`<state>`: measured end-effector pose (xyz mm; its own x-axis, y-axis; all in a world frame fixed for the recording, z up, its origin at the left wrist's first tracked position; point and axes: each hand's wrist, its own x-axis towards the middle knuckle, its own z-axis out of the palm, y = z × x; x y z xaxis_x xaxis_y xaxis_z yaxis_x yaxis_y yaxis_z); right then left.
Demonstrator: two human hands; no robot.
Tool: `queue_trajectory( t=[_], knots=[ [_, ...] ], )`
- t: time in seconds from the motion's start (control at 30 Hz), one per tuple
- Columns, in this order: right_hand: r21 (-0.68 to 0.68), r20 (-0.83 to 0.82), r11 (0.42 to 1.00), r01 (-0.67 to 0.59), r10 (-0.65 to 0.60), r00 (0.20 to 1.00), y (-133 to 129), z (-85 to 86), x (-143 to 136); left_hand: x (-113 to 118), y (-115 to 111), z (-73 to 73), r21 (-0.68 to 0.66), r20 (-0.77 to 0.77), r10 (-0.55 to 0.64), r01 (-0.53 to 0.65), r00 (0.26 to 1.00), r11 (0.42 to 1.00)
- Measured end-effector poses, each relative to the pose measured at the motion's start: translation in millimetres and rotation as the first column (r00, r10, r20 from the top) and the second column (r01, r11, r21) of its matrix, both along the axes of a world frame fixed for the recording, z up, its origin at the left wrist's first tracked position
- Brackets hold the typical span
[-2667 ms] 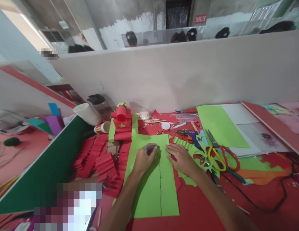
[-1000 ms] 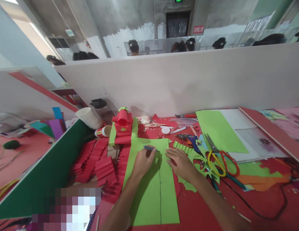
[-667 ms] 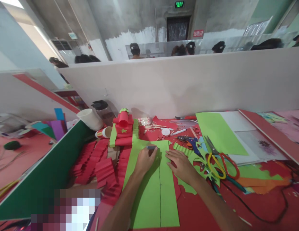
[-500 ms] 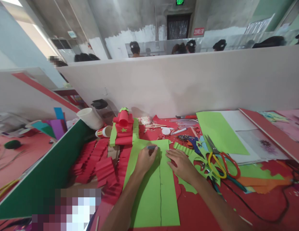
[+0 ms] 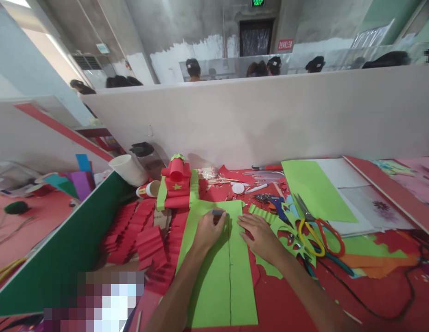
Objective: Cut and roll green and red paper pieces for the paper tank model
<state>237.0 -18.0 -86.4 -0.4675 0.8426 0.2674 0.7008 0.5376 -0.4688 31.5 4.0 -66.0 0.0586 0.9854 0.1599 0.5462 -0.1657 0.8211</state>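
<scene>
A long light green paper sheet [image 5: 212, 290] lies lengthwise in front of me, with a dark, slightly wavy line [image 5: 230, 281] drawn down it and a short cross mark partway. On the upper part of the sheet rests my left hand [image 5: 209, 229], its fingers closed on a small grey-blue pen-like object [image 5: 218, 212]; most of it is hidden, so its exact kind is unclear. My right hand [image 5: 257, 230] lies flat with fingers stretched across the sheet's upper right edge, holding nothing. Scissors [image 5: 311, 226] with yellow and red handles lie right of it.
Behind the sheet stands a red and green paper model [image 5: 177, 184]. Folded red paper strips [image 5: 131, 230] fill the left side by a green panel [image 5: 62, 263]. A blue glue gun [image 5: 279, 206], green paper scraps [image 5: 283, 228] and a black cable [image 5: 373, 313] lie right.
Both hands stay nearly in place on the green sheet. The view has shifted very slightly; nothing else has visibly moved.
</scene>
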Motion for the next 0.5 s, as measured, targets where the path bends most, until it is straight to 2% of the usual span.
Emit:
queue_trajectory(
  t=[0.37,0.5],
  knots=[
    [0.006,-0.034,1.000,0.007,-0.007,0.999,-2.0,1.8,-0.3,-1.7,-2.5,-0.5,0.019,-0.020,0.014,-0.013,1.000,1.000],
    [-0.008,-0.065,1.000,0.021,-0.021,0.998,-0.6,3.6,-0.6,-1.8,-1.8,0.0,-0.002,0.084,0.031,-0.031,0.996,1.000]
  ],
)
